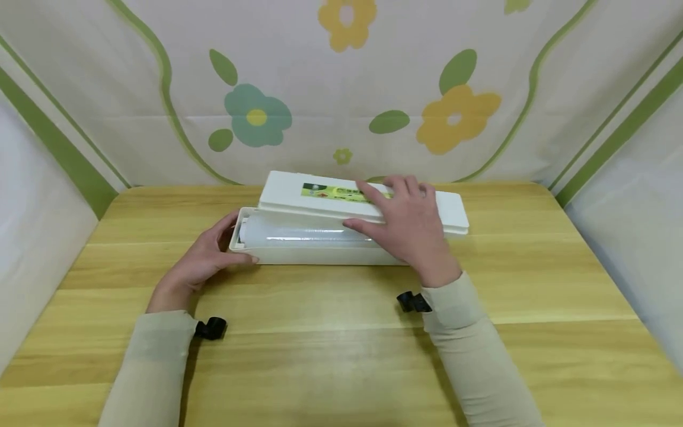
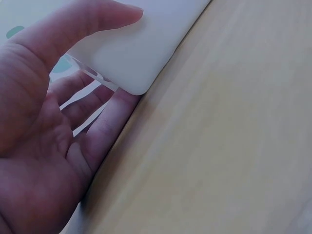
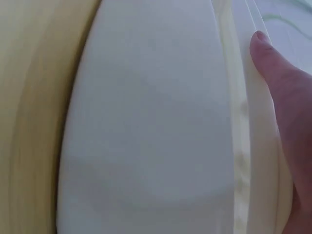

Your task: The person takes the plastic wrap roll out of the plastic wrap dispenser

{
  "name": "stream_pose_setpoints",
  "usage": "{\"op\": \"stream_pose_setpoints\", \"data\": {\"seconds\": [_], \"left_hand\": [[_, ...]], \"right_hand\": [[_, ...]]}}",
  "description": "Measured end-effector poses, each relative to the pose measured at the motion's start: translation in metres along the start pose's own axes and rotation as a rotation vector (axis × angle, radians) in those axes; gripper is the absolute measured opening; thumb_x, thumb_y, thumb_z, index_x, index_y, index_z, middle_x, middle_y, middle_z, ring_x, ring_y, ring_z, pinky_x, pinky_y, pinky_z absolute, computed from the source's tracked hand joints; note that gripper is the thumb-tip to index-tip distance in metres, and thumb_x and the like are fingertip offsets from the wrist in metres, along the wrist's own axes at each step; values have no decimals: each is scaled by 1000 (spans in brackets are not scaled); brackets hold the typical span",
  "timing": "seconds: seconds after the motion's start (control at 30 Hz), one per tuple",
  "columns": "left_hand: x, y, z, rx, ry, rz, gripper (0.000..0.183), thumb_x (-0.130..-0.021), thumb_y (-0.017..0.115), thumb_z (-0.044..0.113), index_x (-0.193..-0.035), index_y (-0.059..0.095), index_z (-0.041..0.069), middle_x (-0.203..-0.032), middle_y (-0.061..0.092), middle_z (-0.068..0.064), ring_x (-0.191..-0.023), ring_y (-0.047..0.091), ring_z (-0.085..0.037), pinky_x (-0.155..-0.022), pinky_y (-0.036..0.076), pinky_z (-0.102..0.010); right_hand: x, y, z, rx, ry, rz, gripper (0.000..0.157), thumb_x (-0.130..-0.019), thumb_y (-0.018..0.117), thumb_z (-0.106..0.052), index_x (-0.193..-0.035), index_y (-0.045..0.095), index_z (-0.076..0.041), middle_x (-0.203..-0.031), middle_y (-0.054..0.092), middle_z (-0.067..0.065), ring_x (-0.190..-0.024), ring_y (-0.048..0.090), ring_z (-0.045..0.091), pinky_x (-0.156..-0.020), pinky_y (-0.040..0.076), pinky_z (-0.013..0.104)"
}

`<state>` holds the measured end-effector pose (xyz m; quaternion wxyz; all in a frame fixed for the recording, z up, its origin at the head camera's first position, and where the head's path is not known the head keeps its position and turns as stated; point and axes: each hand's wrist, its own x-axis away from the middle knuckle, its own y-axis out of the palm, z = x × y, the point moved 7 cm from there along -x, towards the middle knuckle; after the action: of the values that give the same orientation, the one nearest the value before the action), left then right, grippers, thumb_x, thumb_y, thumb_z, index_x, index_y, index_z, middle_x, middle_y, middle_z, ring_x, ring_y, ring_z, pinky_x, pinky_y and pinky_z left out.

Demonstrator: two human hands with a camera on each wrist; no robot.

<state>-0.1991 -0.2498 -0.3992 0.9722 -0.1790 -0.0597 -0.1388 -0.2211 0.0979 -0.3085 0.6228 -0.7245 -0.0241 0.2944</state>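
A long white cling film box [image 1: 320, 256] lies across the table, and a roll of clear cling film [image 1: 304, 230] shows inside it. Its white lid [image 1: 283, 190], with a green and yellow label, sits skewed over the back, leaving the left part of the box uncovered. My left hand [image 1: 200, 261] grips the box's left end, thumb on the front wall and fingers behind the end, as the left wrist view also shows. With thumb at the front edge and fingers over the top, my right hand [image 1: 413, 225] holds the lid right of its middle, covering part of the label.
The wooden table [image 1: 320, 356] reaches back to a pale curtain [image 1: 320, 77] printed with flowers and leaves. Pale cloth also hangs along the left and right sides. A small black camera mount [image 1: 212, 328] is on the left wrist, another [image 1: 413, 302] on the right.
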Motion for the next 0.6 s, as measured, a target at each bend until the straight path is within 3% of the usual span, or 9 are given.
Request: {"op": "stream_pose_setpoints", "data": {"seconds": [0.3, 0.6], "left_hand": [[-2, 2, 1, 18, 20, -4, 99, -87, 89, 9, -168, 36, 30, -153, 47, -3, -132, 47, -25, -98, 51, -21], [1, 0, 1, 18, 27, -5, 98, -88, 89, 9, -167, 36, 30, -152, 47, -3, -131, 47, -26, -97, 52, -21]], "right_hand": [[21, 0, 71, -92, 163, -81, 76, -93, 69, -73, -158, 56, -35, -144, 58, 21, -134, 52, 43, -105, 36, 67], [29, -4, 111, -125, 223, -84, 76, -93, 71, -71, -158, 56, -35, -145, 55, 21, -134, 47, 46, -106, 31, 70]]}}
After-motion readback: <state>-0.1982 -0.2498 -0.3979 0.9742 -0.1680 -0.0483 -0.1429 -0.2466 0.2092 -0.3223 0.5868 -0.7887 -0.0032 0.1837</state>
